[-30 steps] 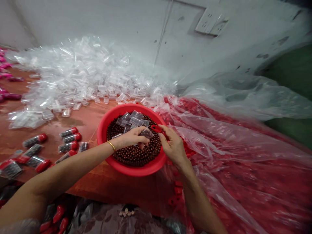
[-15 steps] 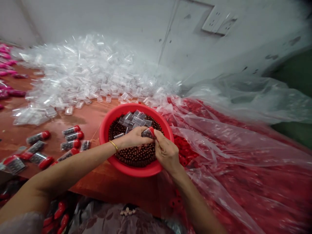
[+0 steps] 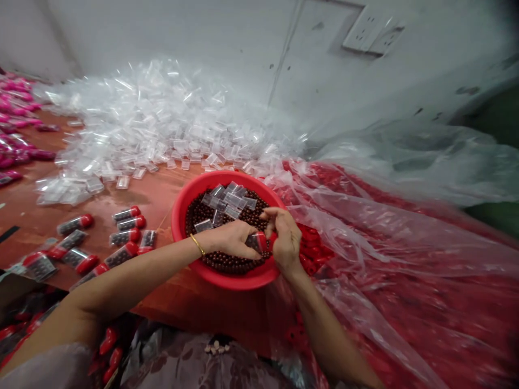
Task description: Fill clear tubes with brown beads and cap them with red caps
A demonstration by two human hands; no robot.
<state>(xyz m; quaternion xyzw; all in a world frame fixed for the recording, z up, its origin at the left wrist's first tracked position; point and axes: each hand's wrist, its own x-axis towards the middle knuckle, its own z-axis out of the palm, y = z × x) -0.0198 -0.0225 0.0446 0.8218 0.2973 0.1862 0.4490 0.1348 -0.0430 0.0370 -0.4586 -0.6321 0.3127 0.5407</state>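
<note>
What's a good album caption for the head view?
Over a red bowl of brown beads, the left hand holds a red-ended container.

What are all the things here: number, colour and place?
Bowl: one, red, on the table
Beads: many, dark brown, in the bowl
Cases: many, clear, by the wall and on the beads
Tubes: about ten, clear, red-capped, left of the bowl; more lower left
Parts: many, red, right of the bowl, partly under sheeting
Sheeting: count unclear, clear, right
Pieces: many, pink, left edge
Sockets: several, white, on the wall
Table: one, reddish brown, beneath
Wall: one, pale, behind
Garment: one, mauve, bottom
Bracelet: one, gold, left wrist
Left hand: one, over the bowl, holding a tube
Right hand: one, just right of it
</note>
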